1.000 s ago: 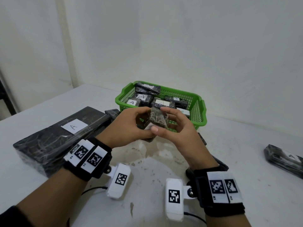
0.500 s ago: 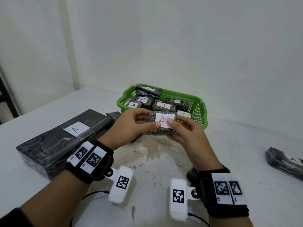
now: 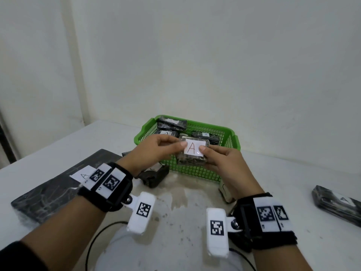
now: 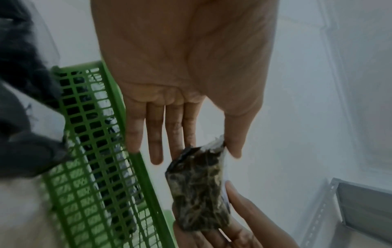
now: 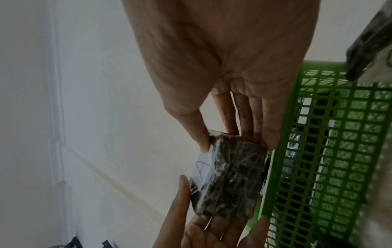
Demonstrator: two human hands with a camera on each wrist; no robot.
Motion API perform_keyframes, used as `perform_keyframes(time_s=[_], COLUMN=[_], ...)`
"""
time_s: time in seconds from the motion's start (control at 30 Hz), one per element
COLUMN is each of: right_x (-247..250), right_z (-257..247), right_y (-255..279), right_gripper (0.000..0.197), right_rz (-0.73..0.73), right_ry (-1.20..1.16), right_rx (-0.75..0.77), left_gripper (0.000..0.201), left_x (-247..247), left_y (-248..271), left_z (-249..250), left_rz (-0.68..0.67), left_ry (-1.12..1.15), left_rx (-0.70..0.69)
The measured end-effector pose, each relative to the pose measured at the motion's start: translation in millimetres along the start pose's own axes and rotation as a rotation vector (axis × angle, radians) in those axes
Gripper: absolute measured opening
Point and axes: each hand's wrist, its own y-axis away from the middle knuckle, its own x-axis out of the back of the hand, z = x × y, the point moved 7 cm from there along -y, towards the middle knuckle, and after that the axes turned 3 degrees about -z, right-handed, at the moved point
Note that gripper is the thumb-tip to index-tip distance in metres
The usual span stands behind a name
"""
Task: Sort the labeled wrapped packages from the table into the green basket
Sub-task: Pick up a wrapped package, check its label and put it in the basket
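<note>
Both hands hold one small dark wrapped package [image 3: 192, 156] with a white label marked A, just in front of the green basket [image 3: 233, 135]. My left hand [image 3: 156, 151] pinches its left end between thumb and fingers. My right hand [image 3: 220, 159] pinches its right end the same way. The package [image 4: 199, 188] shows its dark side in the left wrist view, and its label edge shows on the package [image 5: 231, 176] in the right wrist view. Several labeled packages lie inside the basket [image 5: 331, 151].
A large flat dark package [image 3: 58, 184] labeled A lies on the table at left. A small dark package [image 3: 154, 176] sits under my left wrist by the basket. Another wrapped package [image 3: 338, 202] lies at the far right. White walls stand behind the basket.
The package was turned so its A label faces up toward me. Both hands lifted it slightly and carried it closer to the basket's front wall.
</note>
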Motion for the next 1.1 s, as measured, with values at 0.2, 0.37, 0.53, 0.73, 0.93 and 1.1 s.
perform_keyframes(time_s=[0.2, 0.37, 0.53, 0.73, 0.93, 1.1], right_x=[-5, -13, -29, -56, -63, -65], right_z=[-10, 6, 24, 32, 32, 37], right_y=[-43, -87, -122, -137, -136, -138], right_gripper=[0.014, 0.02, 0.034, 0.023, 0.027, 0.054], right_rz=[0.034, 0.081, -0.004, -0.148, -0.137, -0.159], right_ry=[0.063, 0.227, 0.609, 0.886, 1.005, 0.947], right_rx=[-0.057, -0.138, -0.277, -0.372, -0.385, -0.426], left_gripper=[0.033, 0.024, 0.017, 0.029, 0.027, 0.026], left_x=[78, 86, 100, 98, 99, 100], left_y=[-51, -88, -105, -110, -108, -110], left_z=[-14, -49, -62, -80, -81, -82], left_rz=[0.542, 0.359, 0.355, 0.317, 0.331, 0.332], left_ry=[-0.27, -0.537, -0.693, -0.727, -0.687, -0.678], left_rx=[0.113, 0.433, 0.465, 0.468, 0.451, 0.439])
